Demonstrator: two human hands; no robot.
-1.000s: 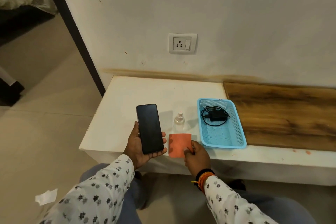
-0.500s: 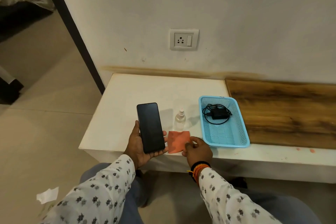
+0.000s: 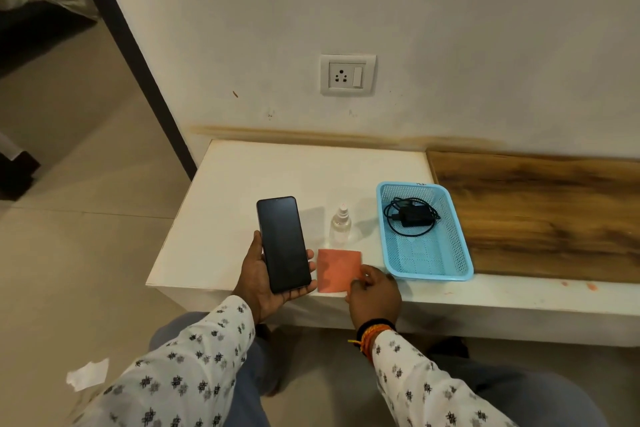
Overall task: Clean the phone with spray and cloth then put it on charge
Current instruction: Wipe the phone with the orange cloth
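left hand (image 3: 266,282) gripped phone (image 3: 283,244), screen up, over table (image 3: 221,218) edge. right hand (image 3: 374,295) pinched orange cloth (image 3: 337,270) corner; spray bottle (image 3: 340,226) just behind cloth.

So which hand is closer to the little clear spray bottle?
The right hand, though not by much. It pinches the orange cloth just in front of the small clear spray bottle. The left hand grips the black phone, off to the bottle's left.
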